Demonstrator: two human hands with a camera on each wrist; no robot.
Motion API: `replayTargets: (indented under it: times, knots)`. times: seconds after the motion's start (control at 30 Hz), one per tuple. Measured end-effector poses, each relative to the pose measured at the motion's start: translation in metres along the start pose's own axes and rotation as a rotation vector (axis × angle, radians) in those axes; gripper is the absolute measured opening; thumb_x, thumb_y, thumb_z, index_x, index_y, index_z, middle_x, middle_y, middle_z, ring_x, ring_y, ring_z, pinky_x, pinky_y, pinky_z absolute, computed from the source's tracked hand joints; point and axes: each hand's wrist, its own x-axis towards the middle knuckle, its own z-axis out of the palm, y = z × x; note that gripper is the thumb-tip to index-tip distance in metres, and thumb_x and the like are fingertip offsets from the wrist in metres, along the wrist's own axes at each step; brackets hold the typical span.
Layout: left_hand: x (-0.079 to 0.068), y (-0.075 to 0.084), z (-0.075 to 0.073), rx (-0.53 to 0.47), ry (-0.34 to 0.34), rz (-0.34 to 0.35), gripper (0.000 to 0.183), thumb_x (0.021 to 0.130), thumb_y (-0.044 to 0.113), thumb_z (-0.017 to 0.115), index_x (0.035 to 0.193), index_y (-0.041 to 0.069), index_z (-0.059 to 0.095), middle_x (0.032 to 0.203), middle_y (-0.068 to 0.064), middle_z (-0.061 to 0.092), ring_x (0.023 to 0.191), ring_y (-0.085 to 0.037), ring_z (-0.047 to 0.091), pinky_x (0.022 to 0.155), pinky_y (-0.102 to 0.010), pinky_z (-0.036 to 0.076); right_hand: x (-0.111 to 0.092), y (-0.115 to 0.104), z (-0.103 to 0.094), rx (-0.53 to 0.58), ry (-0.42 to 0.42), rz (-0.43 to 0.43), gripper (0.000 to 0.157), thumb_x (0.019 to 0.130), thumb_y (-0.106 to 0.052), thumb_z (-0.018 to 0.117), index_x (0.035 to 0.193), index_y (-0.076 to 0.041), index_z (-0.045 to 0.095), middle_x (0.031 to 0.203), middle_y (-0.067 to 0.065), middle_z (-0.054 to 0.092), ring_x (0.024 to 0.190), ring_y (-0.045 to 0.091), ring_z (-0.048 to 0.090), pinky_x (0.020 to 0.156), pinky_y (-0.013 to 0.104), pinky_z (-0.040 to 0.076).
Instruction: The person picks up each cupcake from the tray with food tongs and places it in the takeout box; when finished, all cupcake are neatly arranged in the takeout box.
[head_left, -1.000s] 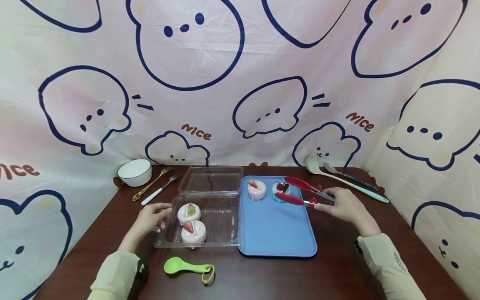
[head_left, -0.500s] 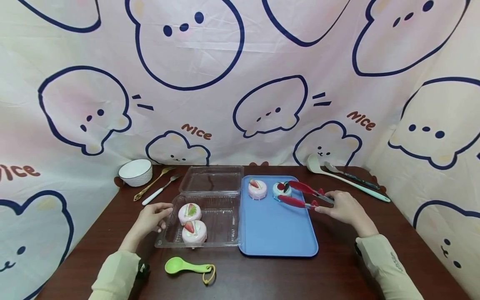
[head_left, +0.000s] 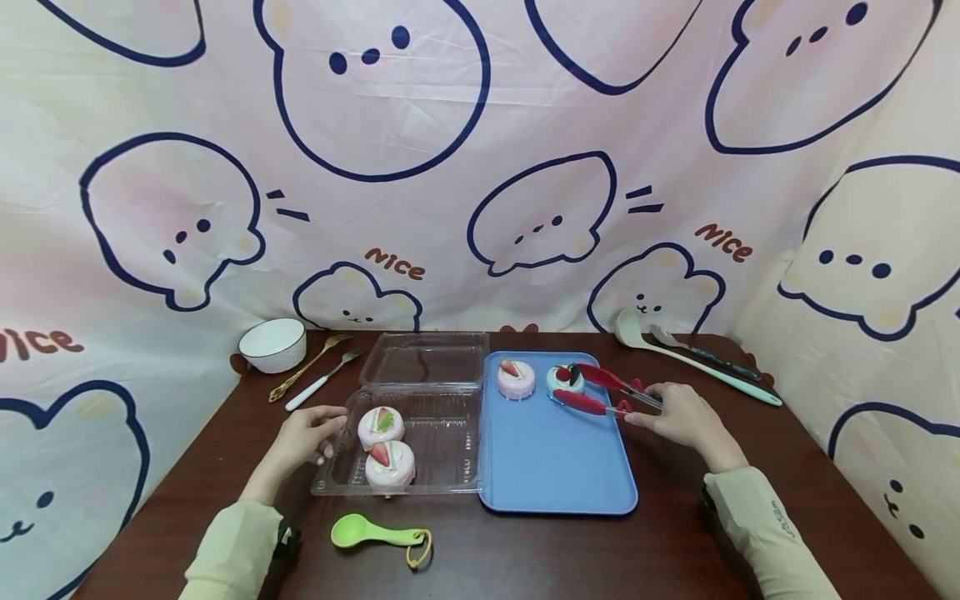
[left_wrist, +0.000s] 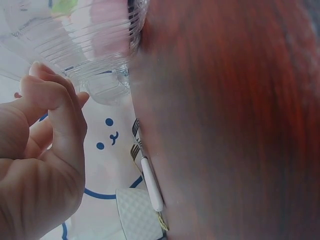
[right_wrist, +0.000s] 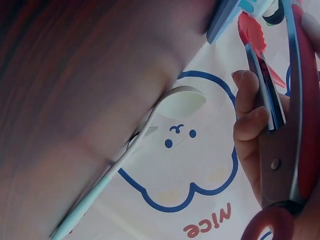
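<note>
My right hand grips a pair of red-tipped tongs. The tong heads stand on either side of a small blue cake topped with a red berry; whether both touch it I cannot tell. That cake sits on a blue tray, right of a pink cake with a strawberry slice. With thumb and fingers, my left hand pinches the left rim of a clear plastic clamshell box, whose lid is folded back. Inside at the left are two pink cakes, touching.
A white bowl, a gold fork and a white-handled fork lie back left. Back right are a pale ladle and a dark-handled spoon. A green measuring spoon lies in front of the box.
The right hand has shifted slightly left, and the tongs have come down from above the blue cake to either side of it. The left hand has stayed at the box rim.
</note>
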Motion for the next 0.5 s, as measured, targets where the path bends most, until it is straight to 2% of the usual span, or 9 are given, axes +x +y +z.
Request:
replayTargets:
  times: [0.17,0.5]
  knots:
    - [-0.0004,-0.0004,0.0008,0.001,0.002,-0.005,0.036,0.093,0.016,0.05,0.123,-0.004,0.05,0.079,-0.01,0.056,0.05,-0.013,0.052,0.045,-0.028,0.047,-0.0005,-0.0002,0.0006,0.004,0.005,0.002,0.076,0.069,-0.06,0.067,0.109,0.004,0.061,0.09,0.015,0.064,0.066,0.017,0.049,0.053,0.029,0.043]
    - [-0.0004,-0.0008,0.0009,-0.001,0.003,0.001,0.037,0.093,0.016,0.05,0.124,-0.005,0.05,0.079,-0.01,0.056,0.05,-0.014,0.052,0.045,-0.029,0.046,-0.0041,0.0018,0.0012,-0.056,0.034,-0.025,0.075,0.069,-0.063,0.065,0.108,0.002,0.062,0.094,0.015,0.064,0.07,0.018,0.051,0.062,0.041,0.049]
